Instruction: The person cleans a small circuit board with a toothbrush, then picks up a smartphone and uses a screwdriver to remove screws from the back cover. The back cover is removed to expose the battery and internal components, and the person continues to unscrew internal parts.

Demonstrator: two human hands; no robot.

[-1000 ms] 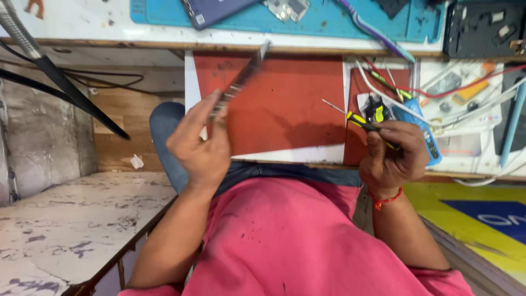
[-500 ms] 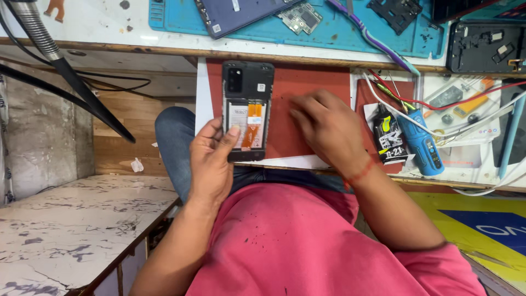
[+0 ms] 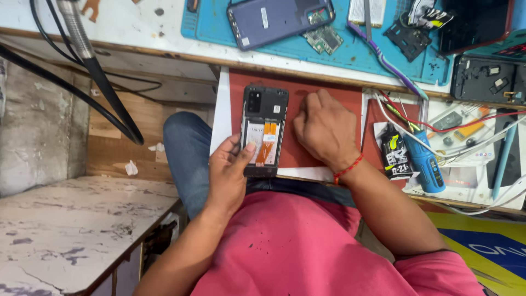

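My left hand grips an opened black phone with its back cover off, showing a white battery and orange flex cables. The thumb presses on the battery. The phone is held over a red mat on a pulled-out drawer. My right hand rests knuckles-up on the red mat just right of the phone, fingers curled; whether it holds anything is hidden.
A blue work mat on the bench carries a purple phone back cover, a circuit board and small parts. A blue-handled screwdriver, wires and tools lie in the drawer at right. Black cables hang left.
The phone turned from edge-on to inside-up in my left hand. My right hand left the tools at right and came to rest on the red mat beside the phone.
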